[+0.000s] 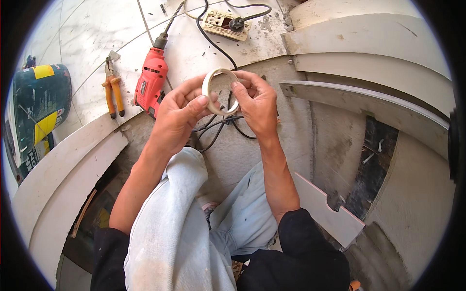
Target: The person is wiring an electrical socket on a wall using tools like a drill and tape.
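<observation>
Between both hands, above the grey floor, I hold a cream-white roll of tape [207,86], a narrow ring tilted so that its hole faces me. My left hand [177,111] is closed on its left side, with the thumb along the lower rim and the fingers behind. On the right side, my right hand [258,104] pinches the ring between thumb and fingers. Just left of my hands lies a red power drill [151,80] with a long bit [174,18] fitted. Pliers with orange handles [112,92] rest beside the drill.
A black cable [221,51] runs behind the ring and coils below it. A plug sits in a cream socket box [217,24] at the back. To the left stands a green and yellow bag [46,102]. A long metal bar [359,101] and a notched board [330,208] are at right.
</observation>
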{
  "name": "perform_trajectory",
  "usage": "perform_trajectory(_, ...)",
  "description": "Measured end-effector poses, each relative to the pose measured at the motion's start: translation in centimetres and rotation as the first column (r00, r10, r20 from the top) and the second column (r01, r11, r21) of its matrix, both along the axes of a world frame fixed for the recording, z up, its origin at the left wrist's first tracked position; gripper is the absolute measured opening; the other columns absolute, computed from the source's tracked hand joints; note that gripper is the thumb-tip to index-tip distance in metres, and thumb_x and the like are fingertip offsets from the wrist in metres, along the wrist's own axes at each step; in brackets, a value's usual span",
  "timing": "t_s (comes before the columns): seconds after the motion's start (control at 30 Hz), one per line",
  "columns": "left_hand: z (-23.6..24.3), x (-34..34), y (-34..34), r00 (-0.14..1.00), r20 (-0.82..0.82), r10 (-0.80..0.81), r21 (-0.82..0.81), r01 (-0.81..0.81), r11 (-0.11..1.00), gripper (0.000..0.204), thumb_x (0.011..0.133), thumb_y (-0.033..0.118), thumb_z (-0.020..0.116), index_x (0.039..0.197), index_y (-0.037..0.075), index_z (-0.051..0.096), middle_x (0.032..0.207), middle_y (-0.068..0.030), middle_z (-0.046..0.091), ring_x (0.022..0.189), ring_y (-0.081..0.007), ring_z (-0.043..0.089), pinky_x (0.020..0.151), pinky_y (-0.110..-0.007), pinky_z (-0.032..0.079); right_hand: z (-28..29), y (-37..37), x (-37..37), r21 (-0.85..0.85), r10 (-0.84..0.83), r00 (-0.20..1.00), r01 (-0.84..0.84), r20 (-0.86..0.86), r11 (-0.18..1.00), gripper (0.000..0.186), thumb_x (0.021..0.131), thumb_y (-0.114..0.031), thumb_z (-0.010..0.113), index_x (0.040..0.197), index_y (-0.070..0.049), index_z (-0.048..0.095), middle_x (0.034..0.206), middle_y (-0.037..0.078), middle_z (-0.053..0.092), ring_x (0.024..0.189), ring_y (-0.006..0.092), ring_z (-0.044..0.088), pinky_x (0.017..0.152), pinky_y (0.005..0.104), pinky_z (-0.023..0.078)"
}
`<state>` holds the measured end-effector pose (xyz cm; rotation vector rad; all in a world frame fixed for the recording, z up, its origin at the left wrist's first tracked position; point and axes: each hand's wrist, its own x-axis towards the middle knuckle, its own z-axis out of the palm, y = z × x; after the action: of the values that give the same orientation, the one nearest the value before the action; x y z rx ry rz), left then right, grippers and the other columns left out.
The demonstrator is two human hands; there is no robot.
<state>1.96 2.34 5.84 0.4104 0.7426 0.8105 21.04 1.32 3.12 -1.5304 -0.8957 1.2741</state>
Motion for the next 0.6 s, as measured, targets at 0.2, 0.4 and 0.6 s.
perform_trajectory(0.2, 0.5, 1.8, 1.4, 0.978, -0.106, 0.179, -0.003, -0.180, 0.984, 0.053, 0.094, 0.005, 0.068, 0.142, -0.002, 0.047, 0.121, -0.0170, 0.067, 0.110, -0.0217, 0.067, 0.092, -0.033, 0.058, 0.4, 0.5, -0.5, -0.301, 0.100, 0.993, -0.114, -0.060, 0.947, 0.031, 0.086, -0.007, 0.060, 0.115, 0.002, 0.068, 0.066, 0.003, 0.065, 0.055, 0.0070, 0.058, 0.050, 0.0243, 0.045)
perform_trajectory(0.4, -0.1, 2.2, 3.5, 0.929, -0.142, 0.342, -0.269, -0.369, 0.890, 0.035, 0.094, 0.002, 0.063, 0.127, -0.007, 0.057, 0.117, -0.0160, 0.067, 0.104, -0.0217, 0.069, 0.089, -0.030, 0.059, -0.3, -0.3, 0.3, -0.215, 0.173, 0.922, -0.258, -0.348, 0.942, 0.027, 0.099, -0.013, 0.061, 0.118, 0.006, 0.065, 0.072, 0.004, 0.063, 0.054, 0.0085, 0.057, 0.048, 0.0219, 0.046)
perform_trajectory(0.6, -0.5, 1.8, 3.1, 0.944, -0.211, 0.256, -0.238, -0.303, 0.923, 0.041, 0.093, 0.005, 0.067, 0.129, -0.010, 0.053, 0.107, -0.0150, 0.067, 0.092, -0.0183, 0.069, 0.080, -0.029, 0.060, 2.1, -0.3, -0.9, -0.029, 0.210, 0.906, -0.237, -0.368, 0.971, 0.024, 0.100, -0.014, 0.062, 0.111, 0.006, 0.069, 0.072, 0.004, 0.063, 0.056, 0.0102, 0.059, 0.052, 0.0228, 0.051)
